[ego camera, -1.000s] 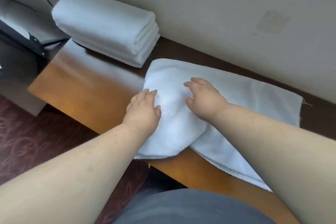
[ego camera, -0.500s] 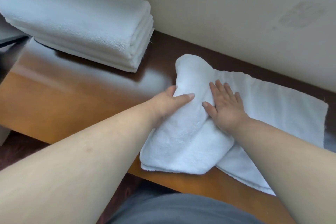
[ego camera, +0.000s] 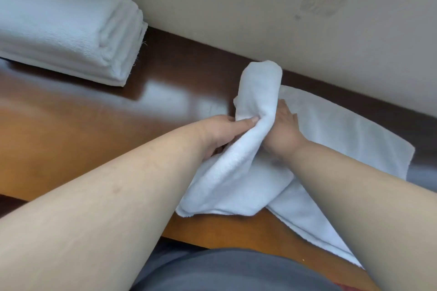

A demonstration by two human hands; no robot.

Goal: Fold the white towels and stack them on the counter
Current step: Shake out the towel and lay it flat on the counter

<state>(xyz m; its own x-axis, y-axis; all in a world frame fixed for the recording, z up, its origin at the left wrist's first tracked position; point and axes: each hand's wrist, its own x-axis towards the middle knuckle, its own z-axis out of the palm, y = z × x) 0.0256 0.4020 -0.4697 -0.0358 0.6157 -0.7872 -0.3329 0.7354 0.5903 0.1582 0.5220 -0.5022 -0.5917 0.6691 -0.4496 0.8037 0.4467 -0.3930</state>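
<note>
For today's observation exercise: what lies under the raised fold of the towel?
Under the raised fold held by the left hand, the right hand rests on the flat towel layer. Its fingertips and the counter beneath are covered.

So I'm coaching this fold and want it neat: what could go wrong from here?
The left hand pinches only the raised fold of the towel, so it might slump unevenly. The near corner overhangs the counter edge and could drag the towel off. The right hand pressing flat may trap creases.
</note>
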